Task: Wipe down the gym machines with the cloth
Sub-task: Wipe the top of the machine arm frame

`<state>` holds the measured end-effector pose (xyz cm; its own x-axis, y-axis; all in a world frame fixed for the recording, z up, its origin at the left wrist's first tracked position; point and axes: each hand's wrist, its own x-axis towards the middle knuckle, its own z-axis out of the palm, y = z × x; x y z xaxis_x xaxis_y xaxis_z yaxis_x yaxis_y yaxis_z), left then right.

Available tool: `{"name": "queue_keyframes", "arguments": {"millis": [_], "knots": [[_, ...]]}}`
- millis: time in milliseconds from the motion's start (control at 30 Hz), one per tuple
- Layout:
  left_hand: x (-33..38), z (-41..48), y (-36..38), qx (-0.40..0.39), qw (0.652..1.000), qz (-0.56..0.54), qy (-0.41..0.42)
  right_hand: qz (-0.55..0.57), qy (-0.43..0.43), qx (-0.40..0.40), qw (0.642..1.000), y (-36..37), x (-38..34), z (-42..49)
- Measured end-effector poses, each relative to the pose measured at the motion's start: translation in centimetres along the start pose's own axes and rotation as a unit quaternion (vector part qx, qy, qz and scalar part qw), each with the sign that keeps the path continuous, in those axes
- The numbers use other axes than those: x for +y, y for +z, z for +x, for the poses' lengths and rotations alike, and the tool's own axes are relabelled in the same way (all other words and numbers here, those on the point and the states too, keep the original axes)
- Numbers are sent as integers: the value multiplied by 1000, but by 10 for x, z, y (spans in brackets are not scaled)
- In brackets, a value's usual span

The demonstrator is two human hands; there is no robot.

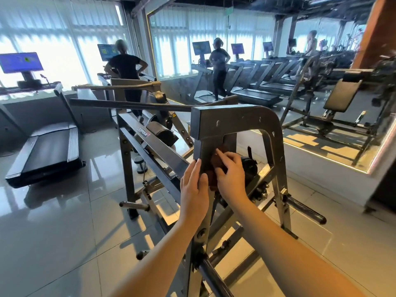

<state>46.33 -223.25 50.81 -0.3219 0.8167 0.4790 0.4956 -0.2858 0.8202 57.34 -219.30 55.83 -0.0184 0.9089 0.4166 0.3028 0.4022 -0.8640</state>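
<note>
**Cloth bunched on the machine's upright, just below centre**

The dark red cloth point(215, 162) sits bunched against the grey steel upright point(203, 155) of the machine point(233, 117), just below the middle of the frame. My right hand point(231, 175) has its fingers curled over the cloth, grasping it against the metal. My left hand point(194, 186) lies just beside it, fingers straight and released, flat along the upright's left edge.

The only writing I can read is "TORQUE" on a label point(143, 132) fixed to the sloping rail point(171, 161) left of centre. The treadmill screens are too blurred to read.

The floor point(64, 232) is glossy pale tile that reflects the window light. A treadmill point(47, 151) lies at the left, a person point(125, 67) stands on another at upper centre, and a large mirror point(278, 50) fills the upper right.

Open floor spreads across the lower left. At lower centre and right, the frame's bars and a weight peg point(306, 209) crowd close to my forearms.
</note>
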Motion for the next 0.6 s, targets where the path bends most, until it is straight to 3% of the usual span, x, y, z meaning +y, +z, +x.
{"name": "queue_keyframes", "arguments": {"millis": [100, 267, 333, 467, 533, 600], "knots": [[6, 6, -4, 11, 999, -40, 7, -17, -54, -63, 996, -11, 1, -5], [39, 34, -12, 46, 989, 82, 114, 60, -3, 93, 994, -32, -28, 25], [48, 47, -13, 33, 979, 128, 156, 72, -45, 66, 994, -27, -44, 39], [52, 59, -9, 41, 972, 166, 161, 41, -121, 37, 991, -18, -52, 51], [56, 59, -7, 48, 967, 184, 168, 40, -101, 52, 993, -25, -40, 58], [59, 59, -5, 51, 967, 190, 162, 59, -25, 86, 994, -36, -29, 68]]}}
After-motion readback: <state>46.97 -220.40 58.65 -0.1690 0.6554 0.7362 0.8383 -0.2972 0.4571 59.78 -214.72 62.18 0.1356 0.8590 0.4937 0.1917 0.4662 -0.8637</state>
